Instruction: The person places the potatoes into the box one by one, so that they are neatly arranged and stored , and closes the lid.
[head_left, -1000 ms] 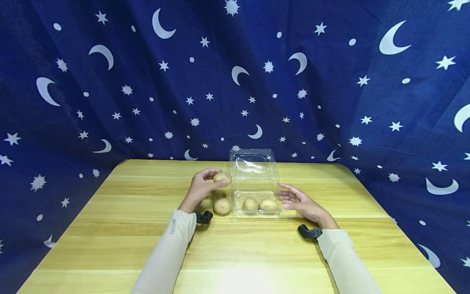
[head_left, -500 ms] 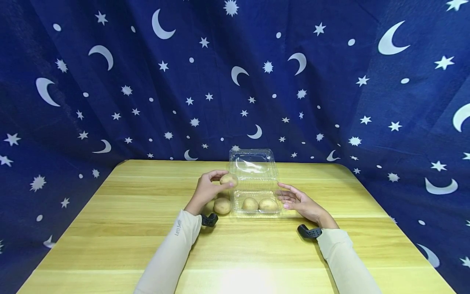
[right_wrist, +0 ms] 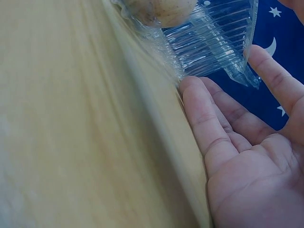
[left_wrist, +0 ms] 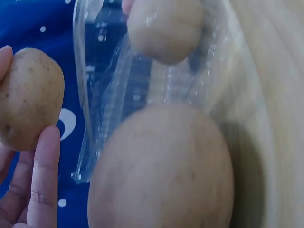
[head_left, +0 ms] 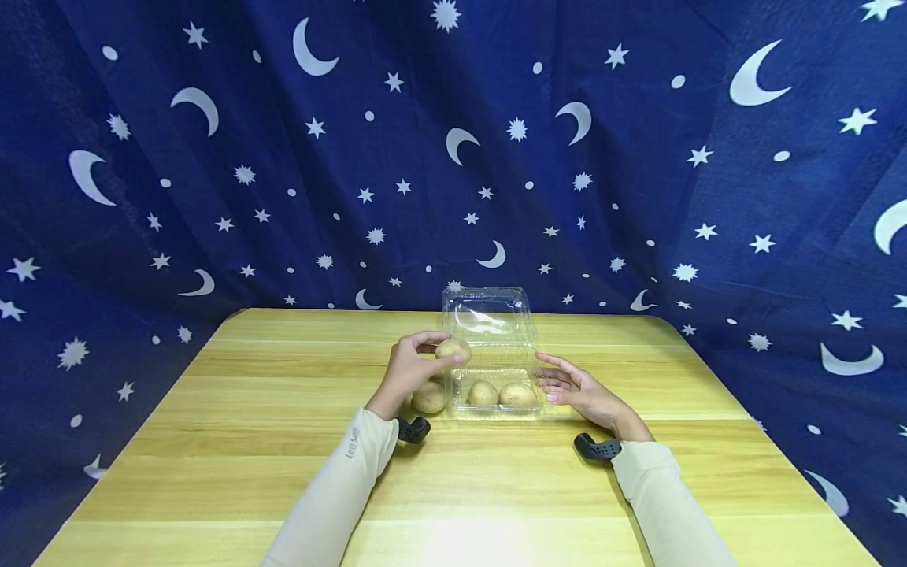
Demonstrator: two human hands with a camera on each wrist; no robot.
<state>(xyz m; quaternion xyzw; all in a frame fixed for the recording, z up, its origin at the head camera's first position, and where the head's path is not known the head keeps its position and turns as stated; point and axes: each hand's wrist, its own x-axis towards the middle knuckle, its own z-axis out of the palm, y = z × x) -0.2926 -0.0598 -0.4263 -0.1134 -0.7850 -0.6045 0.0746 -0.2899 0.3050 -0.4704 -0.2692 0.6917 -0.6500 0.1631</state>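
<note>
My left hand pinches a potato between thumb and fingers, raised over the left edge of a clear plastic clamshell container. In the left wrist view that held potato is at the left, with the fingertips along it. Two potatoes lie in the container's base, a rounder one and a longer one. The container's lid stands up at the back. At the container's right side is my right hand, its fingers extended with fingertips right at the plastic wall, holding nothing.
A loose potato lies on the wooden table just left of the container, partly behind the left hand; it looms large in the left wrist view. A blue curtain with moons and stars hangs behind the table's far edge.
My left hand has moved right and slightly down with its potato, from beside the container to over its left edge. The right hand and the container have stayed in place.
</note>
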